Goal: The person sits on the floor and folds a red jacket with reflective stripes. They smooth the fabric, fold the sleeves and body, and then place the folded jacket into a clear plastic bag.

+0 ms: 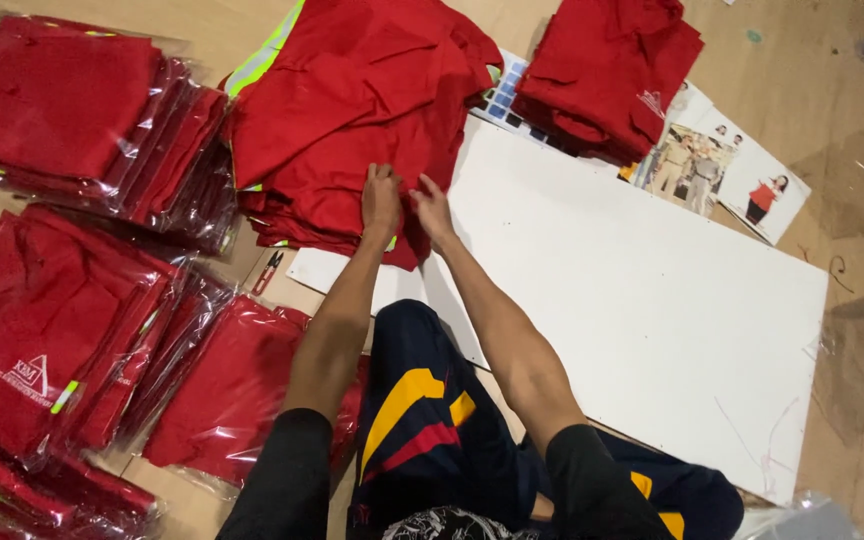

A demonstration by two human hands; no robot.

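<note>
Item: loose red garments (352, 110), stacked on the floor beside the white board (642, 290). Your left hand (382, 200) and right hand (432, 208) pinch the stack's near edge, fingers clamped on cloth. Step: taking up one piece. Next move, likely: separate a single layer cleanly.

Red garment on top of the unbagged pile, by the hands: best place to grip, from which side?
Probably the near hem of the top red garment, where the left hand and right hand already pinch it. Come from the person's side, over the white board: that edge overhangs the pile loosely, so a grip there should lift one layer alone.
</note>
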